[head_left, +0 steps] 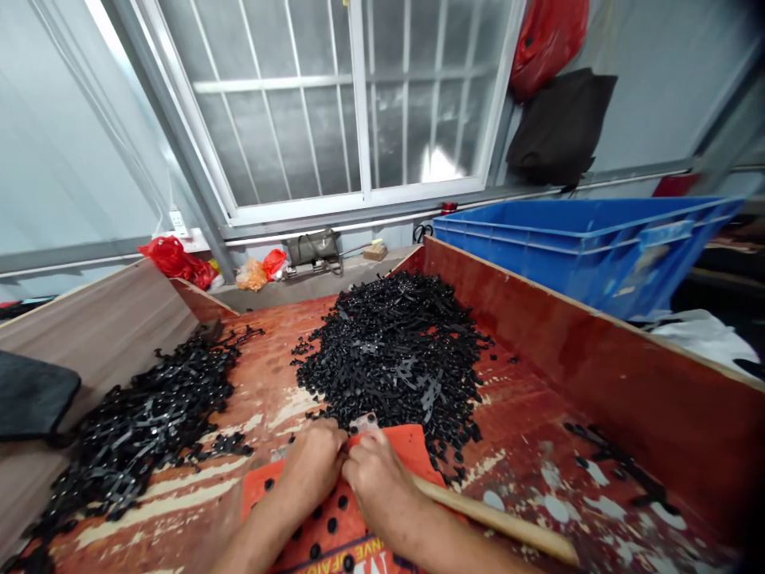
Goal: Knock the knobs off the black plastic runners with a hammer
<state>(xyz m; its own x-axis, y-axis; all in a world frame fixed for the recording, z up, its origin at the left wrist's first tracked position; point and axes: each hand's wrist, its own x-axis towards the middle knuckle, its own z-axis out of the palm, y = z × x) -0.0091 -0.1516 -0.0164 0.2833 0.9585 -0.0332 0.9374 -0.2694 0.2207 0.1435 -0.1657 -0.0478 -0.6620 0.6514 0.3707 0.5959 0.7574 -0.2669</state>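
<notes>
My left hand (316, 458) and my right hand (374, 470) meet at the near edge of a big pile of small black parts (394, 351). Both are closed, fingertips close together on something dark that is too small and hidden to name. Beneath them lies an orange sheet (412, 446) with printed letters and several round black pieces (332, 525). A wooden stick (496, 518) reaches from beside my right hand toward the lower right.
Another heap of black parts (155, 414) runs along the left board (113, 327). A red-brown board (574, 343) borders the right side, with a blue crate (526, 247) beyond it. Black strips (627, 466) lie at the right. Red bags (179, 259) sit at the back left.
</notes>
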